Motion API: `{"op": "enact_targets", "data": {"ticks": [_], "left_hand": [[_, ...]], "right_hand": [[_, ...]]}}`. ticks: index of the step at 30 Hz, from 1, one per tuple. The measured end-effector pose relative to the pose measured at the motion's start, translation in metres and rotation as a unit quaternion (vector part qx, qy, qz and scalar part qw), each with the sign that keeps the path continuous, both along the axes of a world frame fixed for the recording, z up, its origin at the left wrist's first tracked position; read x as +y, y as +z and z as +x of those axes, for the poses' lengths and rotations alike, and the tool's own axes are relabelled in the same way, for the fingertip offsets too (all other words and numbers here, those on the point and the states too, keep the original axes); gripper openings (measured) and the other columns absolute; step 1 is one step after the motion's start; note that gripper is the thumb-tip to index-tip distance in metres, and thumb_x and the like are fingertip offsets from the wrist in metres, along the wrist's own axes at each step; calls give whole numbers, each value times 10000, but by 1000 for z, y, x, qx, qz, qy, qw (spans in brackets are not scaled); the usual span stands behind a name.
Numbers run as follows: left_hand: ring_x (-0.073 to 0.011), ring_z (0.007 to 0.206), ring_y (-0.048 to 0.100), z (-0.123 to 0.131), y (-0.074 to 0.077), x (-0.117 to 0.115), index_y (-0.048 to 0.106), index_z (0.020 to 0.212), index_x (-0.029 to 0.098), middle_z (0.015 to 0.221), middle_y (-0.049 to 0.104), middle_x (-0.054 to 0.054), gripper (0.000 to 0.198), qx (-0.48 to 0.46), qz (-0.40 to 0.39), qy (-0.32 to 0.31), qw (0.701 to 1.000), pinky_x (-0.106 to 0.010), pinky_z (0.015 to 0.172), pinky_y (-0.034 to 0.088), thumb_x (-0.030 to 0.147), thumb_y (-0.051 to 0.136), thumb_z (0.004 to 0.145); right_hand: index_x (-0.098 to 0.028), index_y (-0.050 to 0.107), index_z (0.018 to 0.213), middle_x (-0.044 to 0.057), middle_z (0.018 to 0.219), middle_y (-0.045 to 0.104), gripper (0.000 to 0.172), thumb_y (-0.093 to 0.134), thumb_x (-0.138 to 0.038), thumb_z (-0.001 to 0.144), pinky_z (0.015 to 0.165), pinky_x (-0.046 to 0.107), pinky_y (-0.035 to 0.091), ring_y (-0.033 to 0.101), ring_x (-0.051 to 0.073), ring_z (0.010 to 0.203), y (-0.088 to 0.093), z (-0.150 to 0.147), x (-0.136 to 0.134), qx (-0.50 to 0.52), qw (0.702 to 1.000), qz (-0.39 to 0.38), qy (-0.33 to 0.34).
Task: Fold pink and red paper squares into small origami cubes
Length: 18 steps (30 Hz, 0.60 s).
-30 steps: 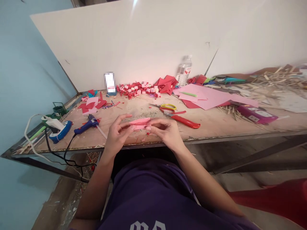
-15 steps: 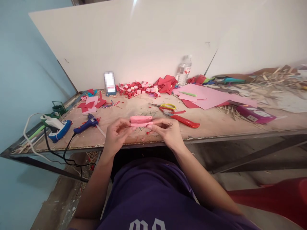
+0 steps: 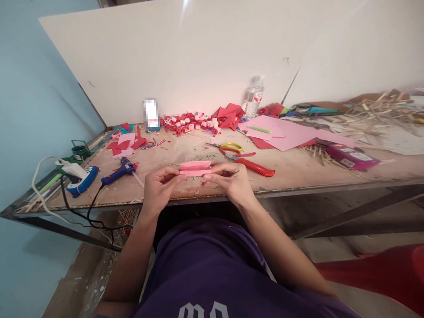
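Note:
A small folded strip of pink paper [image 3: 195, 168] is held level just above the near edge of the wooden table [image 3: 298, 170]. My left hand [image 3: 159, 187] pinches its left end between thumb and fingers. At the strip's right end my right hand [image 3: 230, 180] pinches it the same way. Both hands hover in front of my purple shirt.
Red-and-yellow scissors [image 3: 232, 148] and a red utility knife [image 3: 255, 167] lie right of my hands. A blue glue gun [image 3: 118, 172] with its cord lies at the left. Small red and pink paper cubes [image 3: 190, 123], pink sheets [image 3: 285, 132], a water bottle [image 3: 253, 97] and wood sticks [image 3: 377, 110] sit farther back.
The pink paper went from a flatter, half-open fold to a narrower doubled strip. Both hands rose slightly and stayed pinched on its ends.

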<state>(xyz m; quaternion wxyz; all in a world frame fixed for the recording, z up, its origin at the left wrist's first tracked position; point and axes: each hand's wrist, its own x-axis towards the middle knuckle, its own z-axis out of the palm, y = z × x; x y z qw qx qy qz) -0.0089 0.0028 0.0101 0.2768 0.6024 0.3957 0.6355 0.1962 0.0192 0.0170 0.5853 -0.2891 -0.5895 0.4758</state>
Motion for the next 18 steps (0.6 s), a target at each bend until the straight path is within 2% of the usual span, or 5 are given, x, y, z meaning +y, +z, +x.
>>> {"op": "enact_targets", "data": {"ticks": [5,10,18], "left_hand": [[-173,711,706,0,-1,-1,728,714,168,767,761,-34,179,12,12,23,1000,-252,661,570,316,821,751],[-167,698,699,0,0,-4,723,712,174,731,739,-22,151,21,20,26,999,-250,664,572,288,814,753],[-186,756,728,0,0,-1,688,805,175,794,735,-29,266,-21,-16,-29,999,-290,732,611,371,849,726]], "right_hand": [[-185,782,707,50,827,754,270,942,-383,618,607,298,584,660,163,656,1,-1,0,-6,1000,0,4],[-184,767,747,27,718,727,296,948,-374,610,580,294,577,663,164,598,0,-2,1,-12,999,-32,-19],[-180,772,725,35,665,728,301,937,-409,622,586,290,550,667,171,589,2,-2,-1,-45,998,-13,-45]]}}
